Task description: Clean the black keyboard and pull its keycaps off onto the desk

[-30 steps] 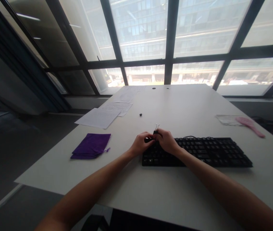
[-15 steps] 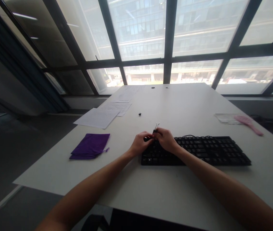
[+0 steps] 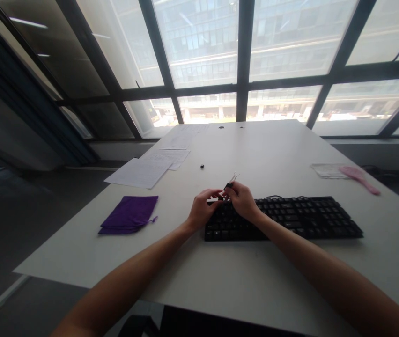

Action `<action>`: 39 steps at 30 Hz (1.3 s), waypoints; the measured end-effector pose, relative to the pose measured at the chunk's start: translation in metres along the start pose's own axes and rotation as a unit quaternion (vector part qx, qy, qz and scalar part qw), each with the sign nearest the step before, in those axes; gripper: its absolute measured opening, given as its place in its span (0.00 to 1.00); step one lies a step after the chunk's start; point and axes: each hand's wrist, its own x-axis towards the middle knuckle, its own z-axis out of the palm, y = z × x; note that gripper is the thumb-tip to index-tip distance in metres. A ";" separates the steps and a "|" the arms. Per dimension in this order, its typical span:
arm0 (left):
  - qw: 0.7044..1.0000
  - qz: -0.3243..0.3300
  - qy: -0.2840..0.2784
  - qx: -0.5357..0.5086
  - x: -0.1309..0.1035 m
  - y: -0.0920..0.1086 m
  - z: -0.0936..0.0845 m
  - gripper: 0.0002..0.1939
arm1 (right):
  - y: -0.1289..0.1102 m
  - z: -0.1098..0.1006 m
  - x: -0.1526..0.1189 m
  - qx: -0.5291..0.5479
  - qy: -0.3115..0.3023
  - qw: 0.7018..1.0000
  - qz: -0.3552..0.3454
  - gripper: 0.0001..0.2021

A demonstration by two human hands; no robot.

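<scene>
Over the upper left corner of a black keyboard [image 3: 301, 217], my two hands work close together. My right hand [image 3: 243, 200] is closed on a small key puller [image 3: 228, 186] with a black body. Its two thin metal prongs stick up, tilted to the right, and some metal shows below the body too. Around the puller's lower end, the fingers of my left hand [image 3: 202, 206] pinch a small black piece [image 3: 220, 198], which looks like a keycap; it is partly hidden by the fingers. A loose small black keycap [image 3: 202, 166] lies on the desk beyond.
A purple drawstring pouch [image 3: 129, 214] lies left of the keyboard on the white desk [image 3: 255, 276]. Paper sheets [image 3: 139, 172] spread along the left edge. At right are a clear plastic bag [image 3: 326, 170] and a pink hairbrush [image 3: 359, 179].
The puller has risen a little and tilted to the right in my right hand. A gap has opened between my fingertips, showing metal and the black piece. The view has shifted slightly.
</scene>
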 end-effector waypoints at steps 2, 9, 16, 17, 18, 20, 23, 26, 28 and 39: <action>1.000 0.009 0.007 0.019 -0.001 0.001 0.000 0.17 | 0.000 0.001 0.000 -0.001 0.003 1.000 0.002 0.08; 0.996 0.051 -0.016 0.066 -0.001 0.005 -0.003 0.09 | 0.004 0.001 0.001 0.011 0.003 1.000 0.019 0.09; 0.990 0.100 -0.020 0.094 -0.003 0.005 -0.003 0.09 | 0.002 0.000 0.002 0.022 0.001 1.000 0.016 0.10; 0.990 0.107 -0.017 0.092 -0.003 0.005 -0.003 0.08 | 0.002 0.000 0.002 0.023 -0.001 1.000 0.014 0.10; 0.990 0.111 -0.013 0.085 -0.003 0.006 -0.003 0.07 | 0.002 0.000 0.002 0.023 0.001 1.000 0.013 0.10; 0.993 0.104 0.000 0.059 -0.002 0.007 -0.003 0.06 | 0.003 0.000 0.002 0.021 0.010 1.000 0.014 0.10; 0.997 0.070 0.024 0.025 0.004 0.001 -0.007 0.06 | 0.003 0.000 0.002 0.023 0.018 0.999 0.020 0.10; 0.997 0.033 0.042 0.052 0.014 -0.019 -0.018 0.06 | 0.002 0.000 0.002 0.025 0.017 0.999 0.019 0.10; 0.995 0.000 0.047 0.091 0.022 -0.040 -0.026 0.08 | 0.002 0.000 0.003 0.023 0.016 0.999 0.017 0.10; 0.974 -0.099 0.055 0.196 0.087 -0.111 -0.024 0.08 | 0.004 0.002 0.003 0.027 0.015 0.999 0.024 0.09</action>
